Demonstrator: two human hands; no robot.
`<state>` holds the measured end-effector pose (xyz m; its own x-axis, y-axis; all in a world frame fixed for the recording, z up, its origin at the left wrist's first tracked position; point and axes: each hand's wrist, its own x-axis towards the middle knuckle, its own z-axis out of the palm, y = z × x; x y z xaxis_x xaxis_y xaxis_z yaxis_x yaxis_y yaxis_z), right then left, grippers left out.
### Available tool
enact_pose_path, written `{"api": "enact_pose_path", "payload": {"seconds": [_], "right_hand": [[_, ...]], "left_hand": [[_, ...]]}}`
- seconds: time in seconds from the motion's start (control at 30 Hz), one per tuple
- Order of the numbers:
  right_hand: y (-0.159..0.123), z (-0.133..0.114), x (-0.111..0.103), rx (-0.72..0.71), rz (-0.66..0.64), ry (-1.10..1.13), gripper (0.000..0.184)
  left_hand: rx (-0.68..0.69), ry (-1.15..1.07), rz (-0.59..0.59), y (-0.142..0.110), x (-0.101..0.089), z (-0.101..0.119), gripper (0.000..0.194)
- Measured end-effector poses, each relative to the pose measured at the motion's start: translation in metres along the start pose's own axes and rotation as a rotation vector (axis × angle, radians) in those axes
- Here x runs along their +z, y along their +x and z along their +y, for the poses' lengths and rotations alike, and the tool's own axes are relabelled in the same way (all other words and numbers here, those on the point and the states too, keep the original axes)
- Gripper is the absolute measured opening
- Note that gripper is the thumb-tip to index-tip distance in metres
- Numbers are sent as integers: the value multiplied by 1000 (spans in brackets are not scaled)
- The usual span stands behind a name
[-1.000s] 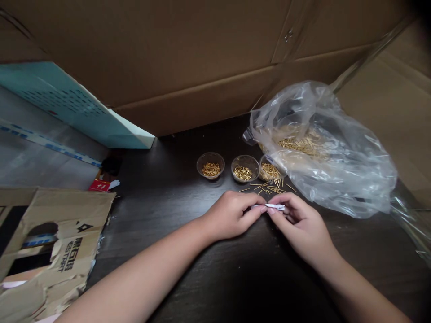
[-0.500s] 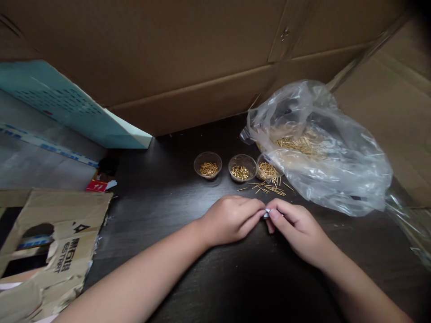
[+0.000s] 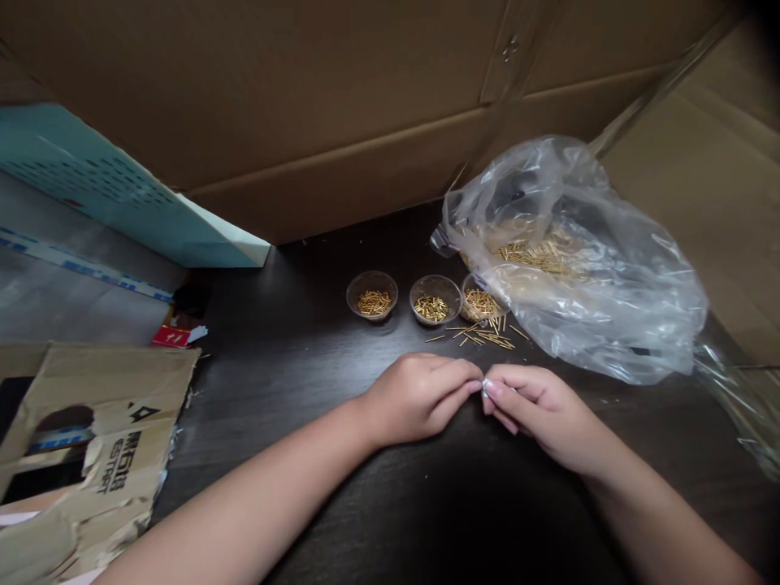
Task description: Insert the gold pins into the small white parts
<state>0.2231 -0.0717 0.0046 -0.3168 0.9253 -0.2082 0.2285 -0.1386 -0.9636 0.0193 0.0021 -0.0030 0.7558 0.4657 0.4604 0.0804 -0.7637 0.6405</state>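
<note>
My left hand [image 3: 420, 396] and my right hand [image 3: 531, 406] meet fingertip to fingertip low over the dark table [image 3: 268, 398]. Both are closed in a pinch. A tiny whitish piece [image 3: 485, 387] shows between the fingertips, mostly covered, and its kind cannot be made out. Just beyond my hands lie loose thin golden pins [image 3: 487, 335]. Behind them stand three clear round cups: a left cup [image 3: 372, 296], a middle cup [image 3: 435, 299] and a right cup [image 3: 483, 301], each holding small golden metal pieces.
A clear plastic bag [image 3: 615, 284] with many golden pins lies at the right, overlapping the right cup. Cardboard walls [image 3: 341, 106] stand at the back and right. A torn cardboard piece [image 3: 131, 455], a light-blue box [image 3: 158, 203] and a red packet [image 3: 174, 336] are at the left.
My right fingers have closed further over the whitish piece, so less of it shows. My left hand stays nearly in place. The whole view has shifted slightly.
</note>
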Motion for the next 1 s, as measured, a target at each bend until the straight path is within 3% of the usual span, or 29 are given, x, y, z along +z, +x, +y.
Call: {"api": "enact_pose_path", "payload": {"seconds": [0.27, 0.53, 0.73, 1.0], "right_hand": [[-2, -2, -3, 1, -35, -89, 41], [-4, -3, 0, -75, 8, -309, 36], [-5, -3, -2, -155, 89, -279, 31], [-3, 1, -2, -157, 151, -213, 37]], "left_hand": [[-116, -101, -103, 2, -3, -2, 19], [-97, -37, -133, 1, -1, 0, 21], [-153, -77, -40, 1, 0, 2, 18], [-312, -144, -71, 5, 1, 1, 17]]}}
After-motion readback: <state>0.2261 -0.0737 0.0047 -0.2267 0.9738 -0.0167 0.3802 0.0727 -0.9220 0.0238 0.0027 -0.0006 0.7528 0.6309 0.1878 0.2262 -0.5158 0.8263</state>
